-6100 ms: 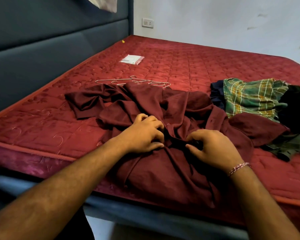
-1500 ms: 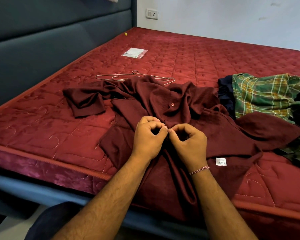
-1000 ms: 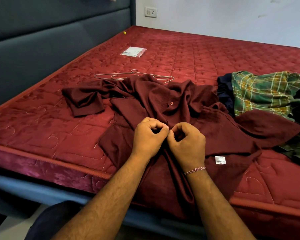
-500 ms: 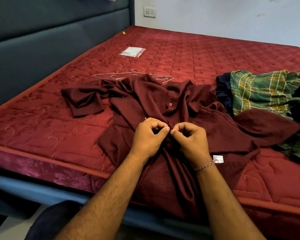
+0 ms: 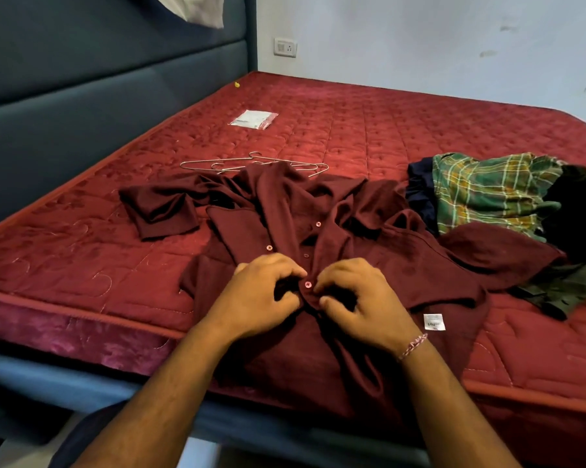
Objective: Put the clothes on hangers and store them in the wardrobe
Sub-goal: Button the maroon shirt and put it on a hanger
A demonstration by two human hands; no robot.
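Left hand [image 5: 263, 298] and right hand [image 5: 359, 300], fingers curled, pinch the soft maroon shirt [image 5: 369, 265] at its placket, either side of one round pink button [image 5: 308, 284]; three more buttons show above. It lies crumpled on the quilted red mattress [image 5: 386, 130]. Thin wire hangers [image 5: 251, 162] beyond, count unclear; plaid garment [image 5: 487, 190] right.

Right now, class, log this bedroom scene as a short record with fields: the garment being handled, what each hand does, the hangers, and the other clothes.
garment: maroon shirt spread on the red mattress, front partly open
left hand: fingers grip the shirt front beside a button
right hand: fingers pinch the front at that button
hangers: metal hangers on the mattress beyond the shirt, unused
other clothes: green plaid garment and dark clothes piled right
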